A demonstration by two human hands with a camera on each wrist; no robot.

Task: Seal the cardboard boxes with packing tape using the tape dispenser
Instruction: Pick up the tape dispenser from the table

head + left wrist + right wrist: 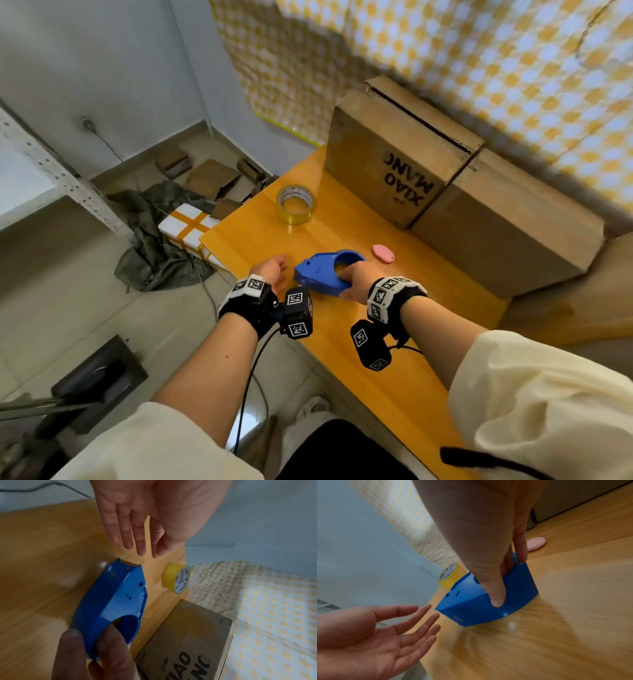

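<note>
My right hand [354,278] has its fingers [496,595] clamped on the blue tape dispenser [323,274], thumb on its side wall and the others hooked in its round hole, down on the worktop [394,308]. My left hand [274,274] waits just beside its nose, fingers straight and apart. I judge nothing sealed: the dispenser looks unloaded, and one yellow tape roll [295,204] lies beyond it. Two cardboard boxes [397,150] stand behind, one pink object [383,254] between.

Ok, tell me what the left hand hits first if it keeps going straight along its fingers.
Most likely the blue tape dispenser: the left hand is open, fingertips aimed at its near pointed end, with only a small gap between. Depth is unclear; it might just slide past.
</note>
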